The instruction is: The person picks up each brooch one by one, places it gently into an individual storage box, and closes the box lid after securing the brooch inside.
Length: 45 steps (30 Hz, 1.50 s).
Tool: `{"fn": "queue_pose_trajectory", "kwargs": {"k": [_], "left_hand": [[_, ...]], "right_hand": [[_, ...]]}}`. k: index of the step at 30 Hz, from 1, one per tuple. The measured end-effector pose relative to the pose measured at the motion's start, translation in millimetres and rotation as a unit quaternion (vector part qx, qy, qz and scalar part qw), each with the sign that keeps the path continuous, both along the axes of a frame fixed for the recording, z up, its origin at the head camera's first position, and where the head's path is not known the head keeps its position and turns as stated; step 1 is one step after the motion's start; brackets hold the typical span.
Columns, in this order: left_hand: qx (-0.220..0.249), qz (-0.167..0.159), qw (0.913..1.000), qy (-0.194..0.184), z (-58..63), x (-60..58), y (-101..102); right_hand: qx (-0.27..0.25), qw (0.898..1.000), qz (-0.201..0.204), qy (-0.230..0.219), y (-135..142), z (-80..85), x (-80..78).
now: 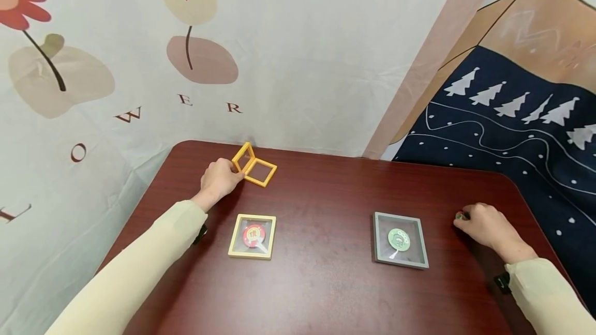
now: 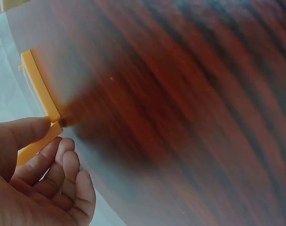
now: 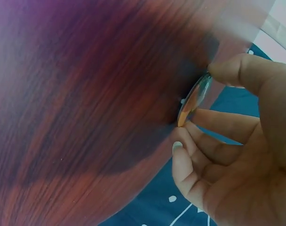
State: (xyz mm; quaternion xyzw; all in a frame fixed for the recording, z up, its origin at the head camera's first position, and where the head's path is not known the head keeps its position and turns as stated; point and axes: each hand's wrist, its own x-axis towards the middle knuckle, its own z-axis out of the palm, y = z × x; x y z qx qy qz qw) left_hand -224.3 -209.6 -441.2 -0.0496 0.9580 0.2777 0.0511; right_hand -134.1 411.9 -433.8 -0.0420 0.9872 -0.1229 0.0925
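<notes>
At the back left of the table, my left hand (image 1: pixel 220 179) pinches a hinged orange-yellow frame (image 1: pixel 265 184) that stands unfolded, one half raised and the other flat. The left wrist view shows thumb and fingers on the orange-yellow frame (image 2: pixel 41 87) near its hinge. Over at the right side, my right hand (image 1: pixel 486 225) holds a small round disc (image 1: pixel 461 215) by its edge. Between thumb and fingertips the disc (image 3: pixel 195 100) is seen nearly edge-on, tilted against the tabletop, with green and orange on it; its design cannot be made out.
A pale yellow frame (image 1: pixel 252 258) with a red disc inside lies flat at front left. Right of centre lies a grey frame (image 1: pixel 378 239) holding a green disc. The dark red table (image 1: pixel 321 273) ends at a printed cloth (image 1: pixel 298 92) behind it.
</notes>
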Motion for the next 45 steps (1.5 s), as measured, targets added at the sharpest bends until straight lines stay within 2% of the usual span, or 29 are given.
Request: {"fn": "queue_pose_trajectory", "kwargs": {"k": [3,6,11,16,25,33,37,45], "left_hand": [[0.001,-0.002,1.0,-0.002,0.1,0.4,3.9],[0.003,-0.008,1.0,0.005,0.7,0.3,6.9],[0.014,-0.016,0.9997,0.008,2.3,-0.1,10.8],[0.022,-0.017,0.9996,0.002,2.3,-1.2,16.1],[0.028,-0.032,0.9991,-0.002,1.6,-2.5,26.9],[0.037,-0.068,0.9969,-0.008,-0.1,-4.1,35.1],[0.039,-0.085,0.9956,-0.009,0.3,-4.7,38.4],[0.042,-0.098,0.9941,-0.02,0.9,-4.2,44.2]], "right_hand": [[0.009,1.0,0.003,0.016,0.8,0.5,1.4],[0.017,0.998,0.008,0.055,0.5,2.7,2.4],[0.009,0.993,0.008,0.114,-1.0,6.3,3.7],[0.004,0.989,0.004,0.149,-3.9,7.5,5.8],[-0.019,0.985,-0.001,0.172,-11.1,12.9,8.5],[-0.035,0.984,-0.002,0.176,-19.8,20.8,11.3],[-0.043,0.981,0.0,0.189,-26.9,25.9,11.2],[-0.048,0.974,0.015,0.221,-43.0,31.9,13.7]]}}
